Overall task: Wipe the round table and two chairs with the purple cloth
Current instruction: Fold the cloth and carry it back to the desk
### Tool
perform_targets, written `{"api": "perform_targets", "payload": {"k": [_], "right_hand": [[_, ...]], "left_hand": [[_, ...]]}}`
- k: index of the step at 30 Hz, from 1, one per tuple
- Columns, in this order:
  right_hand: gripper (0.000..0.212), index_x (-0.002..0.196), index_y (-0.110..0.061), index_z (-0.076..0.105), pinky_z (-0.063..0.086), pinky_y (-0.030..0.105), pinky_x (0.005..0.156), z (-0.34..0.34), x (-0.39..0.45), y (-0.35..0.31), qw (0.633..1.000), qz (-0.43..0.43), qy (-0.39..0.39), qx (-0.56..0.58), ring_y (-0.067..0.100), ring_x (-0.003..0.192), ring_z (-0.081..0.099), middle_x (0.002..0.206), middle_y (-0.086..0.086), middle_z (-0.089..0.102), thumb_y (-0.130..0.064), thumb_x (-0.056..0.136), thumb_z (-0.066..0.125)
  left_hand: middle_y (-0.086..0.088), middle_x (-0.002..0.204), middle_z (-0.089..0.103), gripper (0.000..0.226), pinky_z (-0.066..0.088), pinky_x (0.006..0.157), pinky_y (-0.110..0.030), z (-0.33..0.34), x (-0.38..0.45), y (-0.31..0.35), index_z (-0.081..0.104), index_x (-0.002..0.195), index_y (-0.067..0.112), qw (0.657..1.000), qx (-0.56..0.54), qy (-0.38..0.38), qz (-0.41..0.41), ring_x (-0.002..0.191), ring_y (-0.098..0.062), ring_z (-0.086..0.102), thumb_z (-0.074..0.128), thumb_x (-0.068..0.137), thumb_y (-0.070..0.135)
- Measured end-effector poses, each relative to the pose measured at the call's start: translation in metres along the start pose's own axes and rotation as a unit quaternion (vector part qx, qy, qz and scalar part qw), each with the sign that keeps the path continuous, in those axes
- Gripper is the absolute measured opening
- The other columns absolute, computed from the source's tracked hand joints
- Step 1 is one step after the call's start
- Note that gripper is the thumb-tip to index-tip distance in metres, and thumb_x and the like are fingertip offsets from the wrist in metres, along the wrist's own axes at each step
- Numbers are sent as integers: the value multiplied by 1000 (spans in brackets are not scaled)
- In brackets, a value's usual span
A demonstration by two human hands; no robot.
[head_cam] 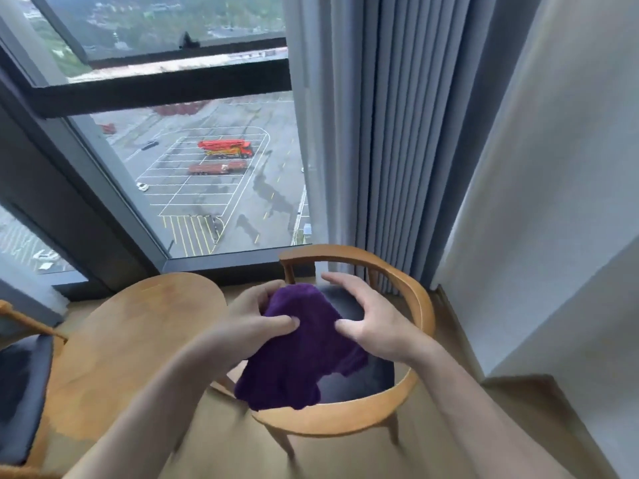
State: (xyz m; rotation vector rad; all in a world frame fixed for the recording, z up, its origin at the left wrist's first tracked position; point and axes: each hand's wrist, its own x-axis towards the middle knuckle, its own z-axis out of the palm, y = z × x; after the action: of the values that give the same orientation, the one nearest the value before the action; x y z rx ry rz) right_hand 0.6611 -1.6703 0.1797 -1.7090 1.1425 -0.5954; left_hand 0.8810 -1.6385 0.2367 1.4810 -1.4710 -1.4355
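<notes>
Purple cloth held up in both hands over the right-hand chair, no wiping contact that I can see.

I have the purple cloth bunched in the air above the dark seat of the chair; my left hand pinches its left edge, thumb and fingers curled into the fabric, and my right hand grips the right edge with the thumb while the fingers spread over it. I judge this as refolding before a wipe; next, the cloth must go flat onto a surface. Left of that chair stands the round table, and beyond it, chair 2. No readable writing anywhere.
</notes>
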Motion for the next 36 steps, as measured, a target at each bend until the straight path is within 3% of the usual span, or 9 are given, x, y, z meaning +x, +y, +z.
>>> {"api": "perform_targets", "payload": {"k": [3,6,12,18,23,26,29,32,36], "right_hand": [[43,125,-40,61,56,44,100,-12,-7,-14,998,40,-45,4,14,116,65,126,-9,67,-35,84,71],[35,105,-30,69,61,49,90,-29,-23,-24,996,58,-56,-25,20,98,73,103,-4,74,-44,76,80],[22,95,-23,71,62,39,80,-63,-51,-53,996,63,-46,-51,20,89,76,96,-1,77,-33,80,83],[17,104,-18,74,62,44,82,-79,-59,-86,990,95,-69,-73,29,95,76,103,6,78,-21,88,79],[13,89,-16,74,55,25,66,-80,-51,-118,993,88,49,-55,22,79,75,89,5,77,-28,94,73],[22,93,-12,75,56,28,66,-73,-44,-135,992,97,85,-8,24,80,75,92,9,78,-32,97,68],[26,85,-6,71,54,27,58,-61,-32,-155,985,90,133,68,21,65,67,79,11,71,-29,95,67],[44,55,-14,66,49,22,48,-50,-18,-166,971,104,184,108,14,48,60,57,3,62,-19,99,65],[22,78,-2,73,57,32,68,-38,-22,-167,946,130,243,168,22,65,67,74,12,68,-11,96,67]], "left_hand": [[-21,82,61,35,51,72,-36,-7,-16,23,57,100,-6,996,63,-52,42,79,-26,62,70,76,16],[-10,73,53,24,45,62,-27,-15,-25,42,52,85,4,983,130,-109,64,69,-20,55,71,79,17],[9,63,62,29,43,50,-16,-44,-7,70,53,76,25,930,330,-77,145,54,-5,55,80,86,23],[12,77,75,23,46,47,-15,-85,28,92,57,88,25,897,394,-90,182,60,-4,68,80,87,20],[7,89,77,25,52,51,-18,-116,56,88,58,93,33,899,365,-94,225,70,-7,71,74,92,13],[5,95,74,21,58,58,-27,-124,78,84,64,96,33,908,336,-81,236,84,-16,72,72,93,13],[3,104,69,24,60,80,-40,-106,96,75,63,97,33,899,352,-46,258,100,-21,67,68,94,9],[2,126,55,35,54,94,-37,-69,84,66,53,119,27,890,315,-25,327,112,-16,59,67,90,11],[7,130,46,58,49,99,-29,-39,24,67,43,129,32,880,114,-137,440,124,-11,50,59,75,18]]}}
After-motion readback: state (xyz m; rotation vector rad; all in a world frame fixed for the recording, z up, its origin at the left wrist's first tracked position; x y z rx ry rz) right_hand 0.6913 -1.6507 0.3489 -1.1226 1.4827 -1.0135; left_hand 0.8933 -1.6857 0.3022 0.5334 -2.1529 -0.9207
